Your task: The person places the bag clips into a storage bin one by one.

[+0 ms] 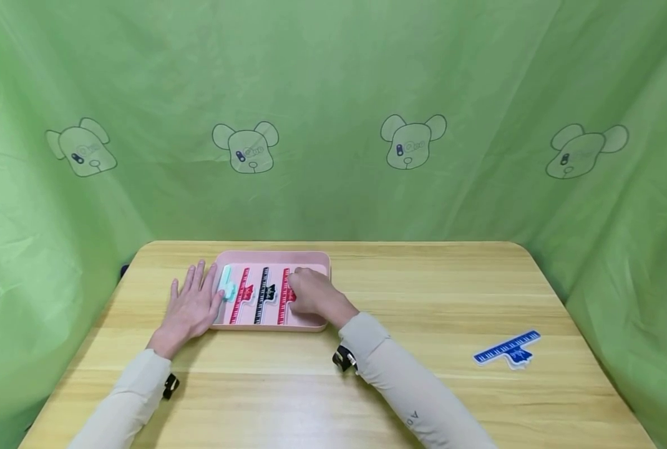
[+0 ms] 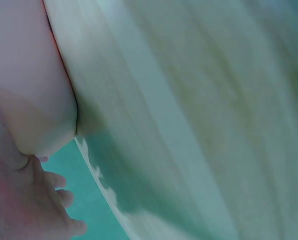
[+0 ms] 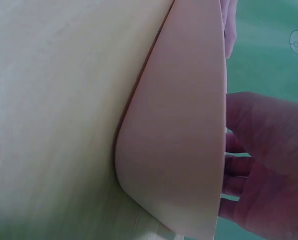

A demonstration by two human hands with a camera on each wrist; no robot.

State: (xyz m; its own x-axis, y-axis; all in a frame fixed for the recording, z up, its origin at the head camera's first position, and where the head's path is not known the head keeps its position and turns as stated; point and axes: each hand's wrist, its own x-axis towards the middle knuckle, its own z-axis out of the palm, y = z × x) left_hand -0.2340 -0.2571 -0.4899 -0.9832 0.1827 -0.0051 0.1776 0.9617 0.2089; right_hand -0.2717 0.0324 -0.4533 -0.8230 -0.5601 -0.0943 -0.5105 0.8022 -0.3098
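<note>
In the head view my left hand (image 1: pixel 189 312) rests on the left rim of a pink tray (image 1: pixel 274 328), fingers spread and fairly straight. My right hand (image 1: pixel 315 294) reaches over the tray's right side with curled fingers. It pinches a red piano-key clip (image 1: pixel 282 312) by its handle; the fingertips are partly hidden. To the left, in a row, lie a black clip (image 1: pixel 262 296), another red clip (image 1: pixel 240 296) and a mint clip (image 1: pixel 227 277). The right wrist view shows the tray wall (image 3: pixel 173 125), with fingers (image 3: pixel 237 165) behind it.
A blue piano-key clip (image 1: pixel 507 349) lies alone on the right of the wooden table (image 1: pixel 423 293). Green curtains (image 1: pixel 333 206) printed with bear heads hang behind the table and on both sides.
</note>
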